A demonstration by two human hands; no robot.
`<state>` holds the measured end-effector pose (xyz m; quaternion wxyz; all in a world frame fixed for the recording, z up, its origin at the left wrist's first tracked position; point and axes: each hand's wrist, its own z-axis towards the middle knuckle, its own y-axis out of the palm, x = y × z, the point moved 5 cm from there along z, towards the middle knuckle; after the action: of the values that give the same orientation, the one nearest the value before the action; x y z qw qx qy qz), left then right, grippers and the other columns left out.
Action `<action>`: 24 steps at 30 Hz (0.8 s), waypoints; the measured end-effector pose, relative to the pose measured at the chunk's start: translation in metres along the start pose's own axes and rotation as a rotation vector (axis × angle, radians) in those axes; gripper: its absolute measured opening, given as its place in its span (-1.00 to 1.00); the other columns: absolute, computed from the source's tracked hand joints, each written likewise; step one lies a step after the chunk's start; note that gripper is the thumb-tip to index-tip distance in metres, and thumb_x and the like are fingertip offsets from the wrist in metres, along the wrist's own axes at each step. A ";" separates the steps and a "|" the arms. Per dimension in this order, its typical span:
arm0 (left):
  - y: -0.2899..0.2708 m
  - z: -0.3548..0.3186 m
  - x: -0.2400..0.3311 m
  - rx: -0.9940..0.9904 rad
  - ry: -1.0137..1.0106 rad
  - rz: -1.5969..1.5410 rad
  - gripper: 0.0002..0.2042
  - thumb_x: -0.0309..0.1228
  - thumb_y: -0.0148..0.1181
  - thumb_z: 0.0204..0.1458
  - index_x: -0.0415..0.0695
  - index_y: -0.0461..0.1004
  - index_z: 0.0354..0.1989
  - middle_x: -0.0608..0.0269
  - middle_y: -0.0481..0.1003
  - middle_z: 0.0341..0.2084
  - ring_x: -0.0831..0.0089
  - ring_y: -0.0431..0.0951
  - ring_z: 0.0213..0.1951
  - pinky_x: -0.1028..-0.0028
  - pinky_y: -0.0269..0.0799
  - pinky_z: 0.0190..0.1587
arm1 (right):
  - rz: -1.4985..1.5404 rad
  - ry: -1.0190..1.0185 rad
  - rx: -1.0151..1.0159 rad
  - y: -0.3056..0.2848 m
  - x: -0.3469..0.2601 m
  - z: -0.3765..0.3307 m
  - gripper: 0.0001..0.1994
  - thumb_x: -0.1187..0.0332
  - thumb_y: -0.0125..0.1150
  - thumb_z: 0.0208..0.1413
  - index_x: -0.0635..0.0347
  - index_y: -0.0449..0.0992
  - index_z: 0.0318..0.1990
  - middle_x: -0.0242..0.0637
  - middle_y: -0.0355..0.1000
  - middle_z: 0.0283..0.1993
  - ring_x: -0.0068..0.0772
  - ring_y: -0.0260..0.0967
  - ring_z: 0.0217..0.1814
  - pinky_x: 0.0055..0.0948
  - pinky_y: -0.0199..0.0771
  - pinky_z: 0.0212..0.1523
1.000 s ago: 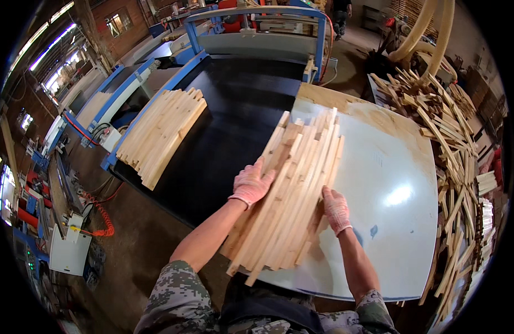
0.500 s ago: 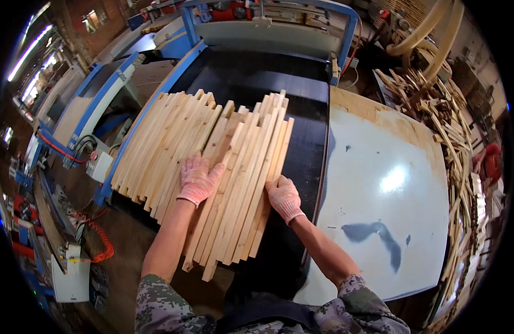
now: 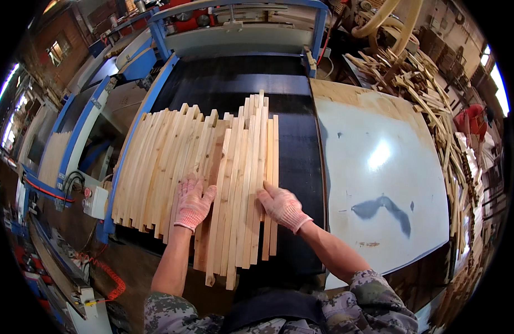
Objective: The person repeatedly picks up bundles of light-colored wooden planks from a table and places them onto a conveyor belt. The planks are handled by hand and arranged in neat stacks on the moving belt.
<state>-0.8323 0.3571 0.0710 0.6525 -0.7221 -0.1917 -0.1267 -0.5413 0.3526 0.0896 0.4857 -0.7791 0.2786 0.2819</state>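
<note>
Side by side lie many pale wooden strips (image 3: pixel 156 167), their ends uneven. My left hand (image 3: pixel 194 205), in a pinkish-white knit glove, rests flat on top of them near their middle, thumb apart from the fingers. Under and beside it runs a browner strip (image 3: pixel 217 161). My right hand (image 3: pixel 282 207), gloved alike, reaches over the rightmost strips (image 3: pixel 272 150), its fingers stretched left and touching the wood. A narrow gap shows between those outer strips and the rest. Beneath everything is a black belt (image 3: pixel 296 161).
A blue machine frame (image 3: pixel 156 36) arches over the belt's far end. At right stands a pale, stained panel (image 3: pixel 374 183), with a heap of loose wood scraps (image 3: pixel 429 106) beyond it. A white control box (image 3: pixel 95 201) sits left of the belt. Another person (image 3: pixel 473 122) in red is far right.
The right-hand group of strips has shifted left against the others, narrowing the gap and straightening up. My right hand has moved from the outer edge onto the strips. The view has turned slightly.
</note>
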 end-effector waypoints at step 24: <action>0.038 -0.036 0.249 -0.186 0.345 -0.762 0.05 -0.23 0.49 0.17 -0.31 -0.17 0.64 -0.13 0.40 0.37 0.18 0.48 0.32 0.25 0.42 0.36 | 0.142 -0.055 0.364 -0.126 0.111 -0.043 -0.24 -0.26 0.19 0.26 0.35 0.44 0.22 0.23 0.65 -0.02 0.23 0.61 0.14 0.01 0.57 0.20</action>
<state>-0.5904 0.3459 0.1486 0.5135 -0.6236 -0.3208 -0.4945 -0.3687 0.3422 0.1020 0.6047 -0.6490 0.3659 0.2816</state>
